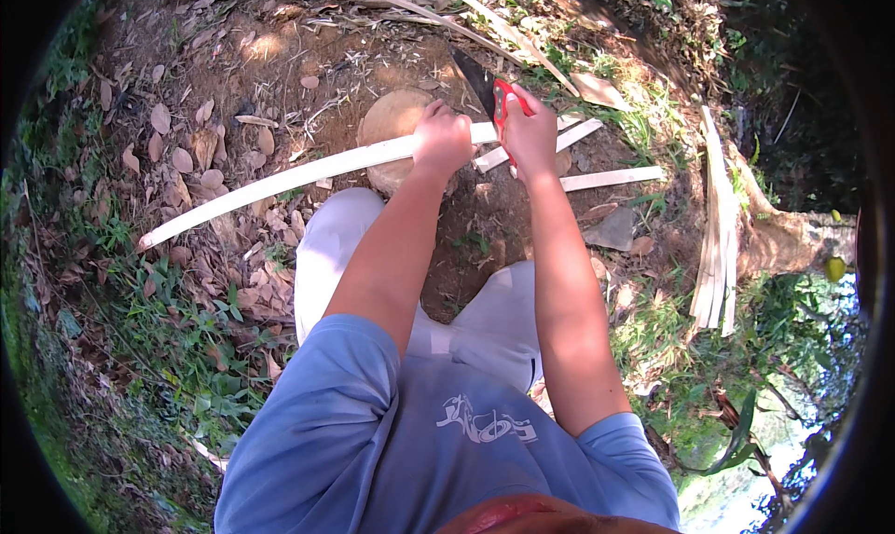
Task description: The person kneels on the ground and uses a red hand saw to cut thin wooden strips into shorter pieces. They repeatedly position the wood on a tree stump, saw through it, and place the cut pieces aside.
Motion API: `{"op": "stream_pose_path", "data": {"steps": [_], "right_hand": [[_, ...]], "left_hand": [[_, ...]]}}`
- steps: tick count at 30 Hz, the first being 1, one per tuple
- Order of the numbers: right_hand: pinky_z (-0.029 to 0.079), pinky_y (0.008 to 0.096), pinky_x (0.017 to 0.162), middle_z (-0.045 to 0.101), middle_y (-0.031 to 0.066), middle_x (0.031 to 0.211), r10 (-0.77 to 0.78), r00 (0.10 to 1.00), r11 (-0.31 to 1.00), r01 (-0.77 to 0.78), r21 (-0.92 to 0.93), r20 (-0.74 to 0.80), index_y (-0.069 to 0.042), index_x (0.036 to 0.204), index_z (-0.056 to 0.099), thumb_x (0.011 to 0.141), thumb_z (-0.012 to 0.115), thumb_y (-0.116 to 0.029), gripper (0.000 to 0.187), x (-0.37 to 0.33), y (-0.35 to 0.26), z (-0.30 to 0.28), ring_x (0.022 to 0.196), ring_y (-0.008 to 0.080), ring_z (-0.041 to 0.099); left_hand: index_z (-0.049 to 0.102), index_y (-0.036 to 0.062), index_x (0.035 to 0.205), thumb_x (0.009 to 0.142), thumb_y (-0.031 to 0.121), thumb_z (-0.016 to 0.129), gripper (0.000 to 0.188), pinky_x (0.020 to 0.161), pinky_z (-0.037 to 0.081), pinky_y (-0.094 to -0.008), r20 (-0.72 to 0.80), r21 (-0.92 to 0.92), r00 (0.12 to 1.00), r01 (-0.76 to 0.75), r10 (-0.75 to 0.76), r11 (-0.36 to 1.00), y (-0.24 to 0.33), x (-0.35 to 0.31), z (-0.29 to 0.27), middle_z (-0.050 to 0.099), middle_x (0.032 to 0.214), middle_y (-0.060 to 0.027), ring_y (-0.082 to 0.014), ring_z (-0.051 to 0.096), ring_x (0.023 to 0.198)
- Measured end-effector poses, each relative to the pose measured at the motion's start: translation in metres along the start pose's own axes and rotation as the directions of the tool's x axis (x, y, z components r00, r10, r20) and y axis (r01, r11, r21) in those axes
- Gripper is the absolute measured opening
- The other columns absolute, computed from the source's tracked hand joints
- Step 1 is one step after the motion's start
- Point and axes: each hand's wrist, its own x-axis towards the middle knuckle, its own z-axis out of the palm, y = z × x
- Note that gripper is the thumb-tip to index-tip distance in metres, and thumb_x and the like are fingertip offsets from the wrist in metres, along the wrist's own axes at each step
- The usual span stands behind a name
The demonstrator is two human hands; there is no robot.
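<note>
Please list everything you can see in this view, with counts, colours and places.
Long wooden strip: one, pale, across the round block
Round block: one, tan, beyond the knees
Saw: one, red handle, dark blade, in the right hand
Short wooden pieces: at least two, pale, right of the block
Far strips: at least two, pale, top
Strip bundle: one, pale, right
Stone: one, grey, beside the right forearm
Dry leaves: many, brown, mostly left
Plants: many, green, around
Hands: two, bare, left on the long strip
Shirt: one, blue, bottom
Trousers: one pair, pale, centre
</note>
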Motion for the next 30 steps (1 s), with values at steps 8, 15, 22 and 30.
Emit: {"op": "stream_pose_path", "data": {"steps": [8, 15, 22, 30], "right_hand": [[0.056, 0.0316, 0.078, 0.08, 0.0128, 0.104, 0.029, 0.999, 0.998, -0.028, -0.058, 0.025, 0.004, 0.141, 0.069, 0.107, 0.066, -0.021, 0.042, -0.024, -0.019, -0.016, 0.084, 0.0148, 0.07], [0.043, 0.0258, 0.054, 0.069, 0.0018, 0.081, 0.154, 0.985, 0.988, -0.151, -0.033, 0.081, -0.001, 0.146, 0.068, 0.109, 0.065, -0.02, 0.041, -0.121, -0.078, -0.077, 0.059, 0.006, 0.056], [0.033, 0.0203, 0.052, 0.056, -0.0071, 0.071, 0.089, 0.991, 0.989, -0.075, -0.13, 0.103, 0.002, 0.151, 0.063, 0.111, 0.062, -0.011, 0.042, -0.255, -0.137, -0.16, 0.057, -0.0003, 0.043], [0.031, 0.0204, 0.053, 0.055, -0.0079, 0.071, 0.035, 0.991, 0.998, -0.029, -0.047, 0.133, 0.003, 0.151, 0.062, 0.109, 0.063, -0.007, 0.043, -0.254, -0.133, -0.157, 0.057, -0.0012, 0.04]], "left_hand": [[0.081, 0.0109, 0.097, 0.076, 0.036, 0.088, 0.033, 0.125, 0.04, -0.0378, 0.025, -0.012, 1.0, 0.014, -0.014, 1.0, -0.001, 0.002, 0.003, 0.08, 0.099, -0.0106, -0.0241, 0.073, 0.114], [0.081, 0.0103, 0.099, 0.078, 0.036, 0.088, 0.034, 0.125, 0.041, -0.0369, 0.066, 0.005, 0.996, 0.056, -0.056, 0.998, 0.003, 0.003, -0.007, 0.081, 0.102, -0.0116, -0.0246, 0.072, 0.116], [0.08, 0.0098, 0.098, 0.077, 0.035, 0.089, 0.034, 0.122, 0.044, -0.0385, -0.027, 0.009, 0.999, 0.028, -0.028, 1.0, 0.003, 0.0, -0.001, 0.08, 0.097, -0.0119, -0.0257, 0.073, 0.111], [0.074, 0.0107, 0.093, 0.079, 0.037, 0.089, 0.033, 0.12, 0.045, -0.0395, -0.008, 0.007, 0.999, -0.046, 0.046, 0.999, -0.003, 0.001, 0.003, 0.076, 0.089, -0.0095, -0.024, 0.074, 0.099]]}}
